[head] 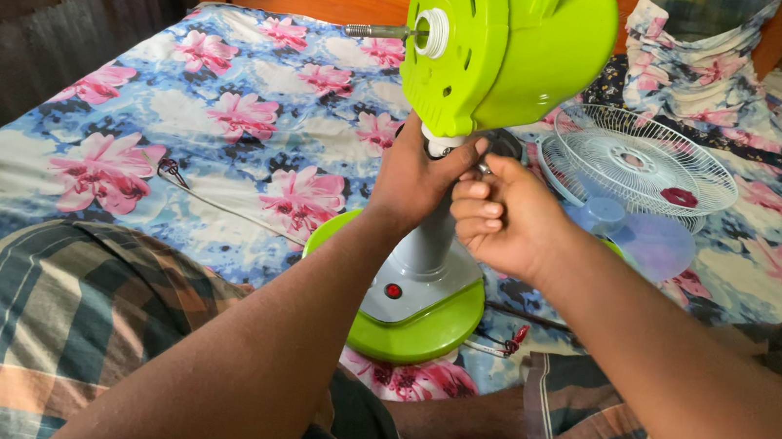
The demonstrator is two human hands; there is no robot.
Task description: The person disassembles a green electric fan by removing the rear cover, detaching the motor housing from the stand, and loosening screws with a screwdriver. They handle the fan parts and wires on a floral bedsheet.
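Observation:
A table fan without its guard or blades stands on the bed in front of me. Its lime-green motor housing (504, 46) has a bare metal shaft (378, 30) sticking out to the left. My left hand (416, 175) grips the fan's neck just under the housing. My right hand (501, 214) is closed around a small part at the same joint, on the right side; what it pinches is hidden. The grey stand (426, 253) rises from a lime-green round base (422, 336) with a red button.
A white wire fan guard (643, 165) and a pale blue blade (644, 240) lie on the floral bedsheet (225, 122) to the right. A thin cord (216, 202) runs across the sheet at left. My legs in checked cloth frame the base. Folded clothes sit at back right.

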